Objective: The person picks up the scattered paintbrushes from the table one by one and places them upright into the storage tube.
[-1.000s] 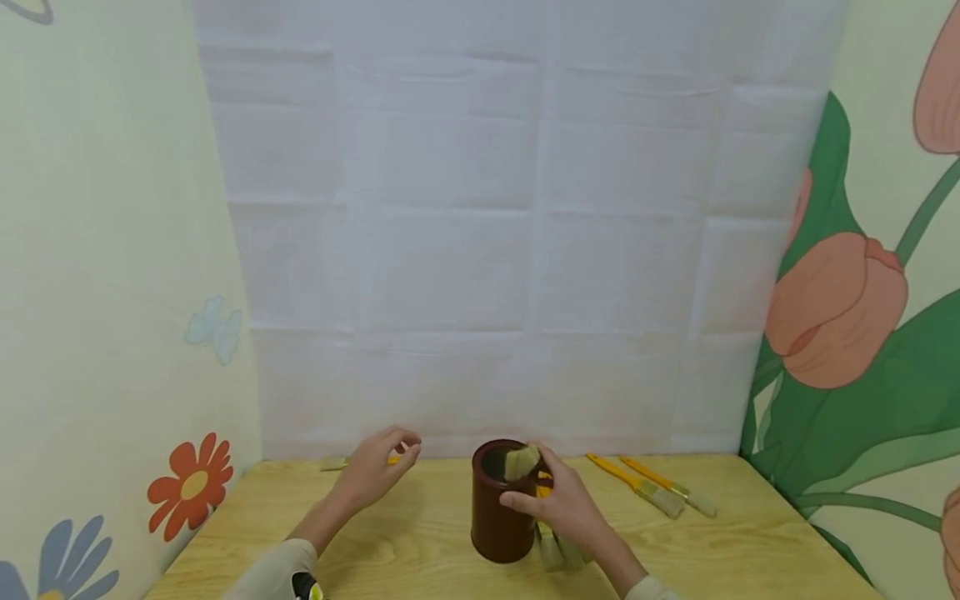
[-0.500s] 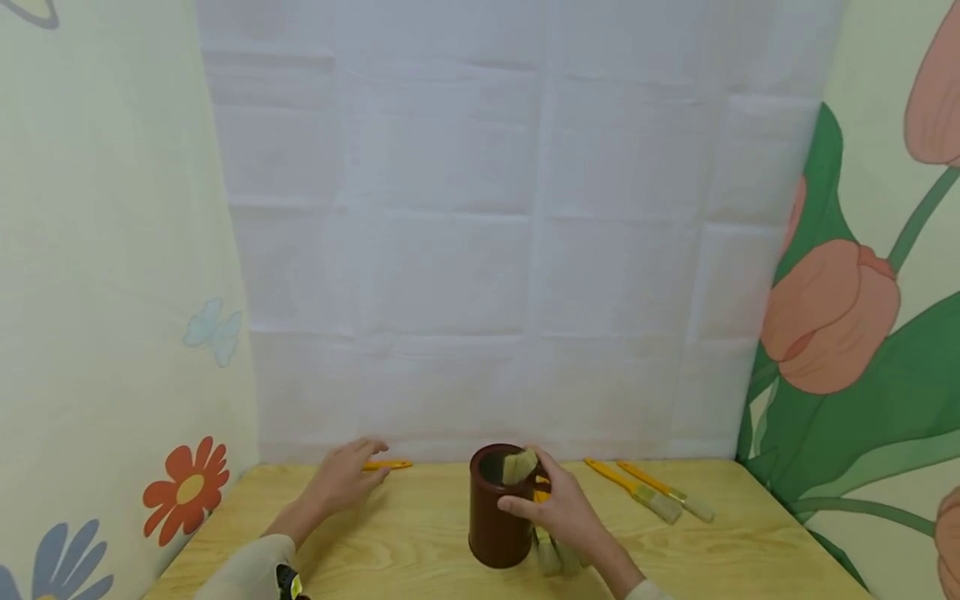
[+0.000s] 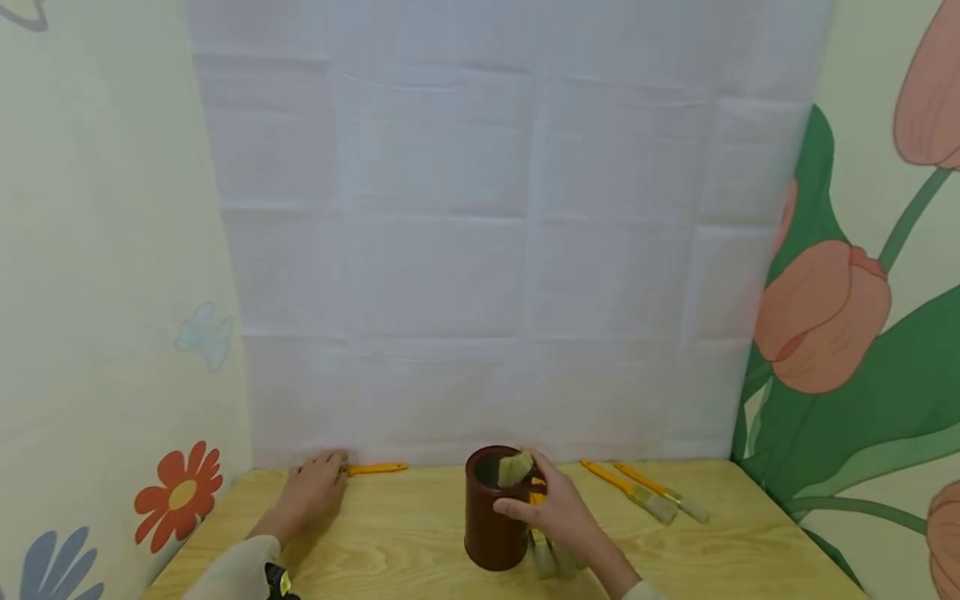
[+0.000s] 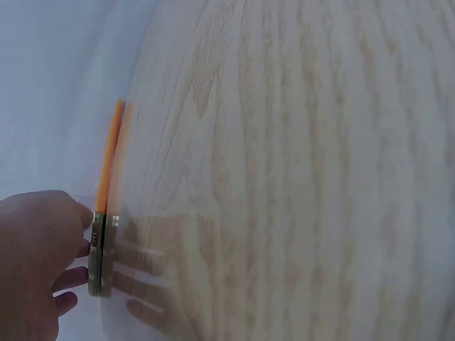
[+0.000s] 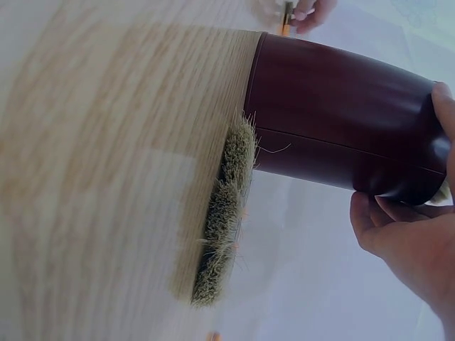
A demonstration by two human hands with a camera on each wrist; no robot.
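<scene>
A dark maroon mug (image 3: 495,521) stands upright on the wooden table, with pale brush bristles (image 3: 515,469) sticking out of its mouth. My right hand (image 3: 558,508) grips the mug at its upper right, by the handle, with the thumb on its side. At the table's back left lies an orange-handled paintbrush (image 3: 377,468). My left hand (image 3: 315,483) is over this brush's bristle end. The left wrist view has the fingertips right at the metal ferrule (image 4: 98,231) and bristles, partly overlapping the wall behind.
Several brushes (image 3: 543,558) lie just right of the mug, bristles toward me. Farther right are two orange-handled paintbrushes (image 3: 637,492). A white sheet (image 3: 442,275) closes off the table's back, and flowered walls (image 3: 847,333) stand at both sides.
My left hand has moved left and down along the back edge to the brush's bristle end, uncovering its orange handle. The right hand and mug have stayed in place.
</scene>
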